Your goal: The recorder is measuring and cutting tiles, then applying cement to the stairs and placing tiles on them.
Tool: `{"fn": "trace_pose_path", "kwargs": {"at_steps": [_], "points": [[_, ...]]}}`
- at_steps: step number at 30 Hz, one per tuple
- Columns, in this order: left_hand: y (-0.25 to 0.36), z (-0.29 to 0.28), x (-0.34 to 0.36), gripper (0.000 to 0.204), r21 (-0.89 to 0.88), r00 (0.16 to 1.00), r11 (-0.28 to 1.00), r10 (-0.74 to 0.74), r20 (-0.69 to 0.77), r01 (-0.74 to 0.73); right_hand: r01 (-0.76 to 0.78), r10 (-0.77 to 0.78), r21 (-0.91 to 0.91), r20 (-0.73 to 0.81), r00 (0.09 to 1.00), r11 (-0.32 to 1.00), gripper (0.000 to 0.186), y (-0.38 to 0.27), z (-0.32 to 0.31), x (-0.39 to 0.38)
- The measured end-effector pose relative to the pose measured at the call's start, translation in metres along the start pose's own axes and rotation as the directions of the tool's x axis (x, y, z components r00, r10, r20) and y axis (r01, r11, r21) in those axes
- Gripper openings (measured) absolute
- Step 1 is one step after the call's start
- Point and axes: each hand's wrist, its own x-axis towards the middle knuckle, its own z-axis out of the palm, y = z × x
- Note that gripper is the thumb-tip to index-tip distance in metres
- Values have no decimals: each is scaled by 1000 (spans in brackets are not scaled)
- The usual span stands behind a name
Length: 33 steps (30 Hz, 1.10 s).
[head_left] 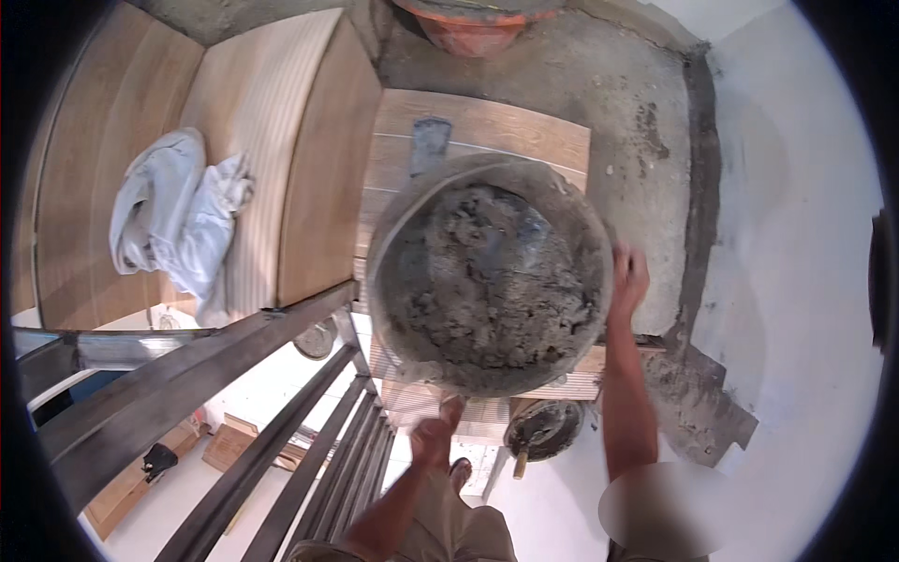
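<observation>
A large round bucket point(382, 253) fills the middle of the head view, holding lumpy grey wet mortar point(496, 290). My right hand point(630, 278) is closed at the bucket's right side, its fingers partly hidden by the rim. On the near side, my left hand point(434, 438) grips the bucket close under its rim, with the fingertips out of sight. The bucket stands over wood-look tiles point(534, 126), and whether it touches them is hidden. Just beyond it, a grey-smeared patch point(431, 140) shows on the tiles.
A dark metal railing point(225, 342) runs along the left beside tiled stair steps point(328, 169). On one step lies a crumpled white cloth point(183, 211). An orange tub point(473, 36) stands at the far end. A mortar pan point(552, 426) with a wooden-handled tool sits below. A white wall point(796, 215) bounds the right.
</observation>
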Motion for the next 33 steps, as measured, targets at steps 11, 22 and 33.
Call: {"fn": "trace_pose_path", "kwargs": {"at_steps": [11, 22, 33], "points": [[-56, -36, 173, 64, 266, 786, 816, 571, -237, -513, -392, 380, -65, 435, 817, 918, 27, 35, -97, -406], [-57, -57, 162, 40, 93, 938, 934, 345, 0, -344, -617, 447, 181, 540, 713, 766, 33, 7, -61, -402], [-52, -18, -29, 31, -450, 845, 865, 59, 531, 222, -731, 348, 672, 661, 665, 119, 63, -45, -7, -207]]}}
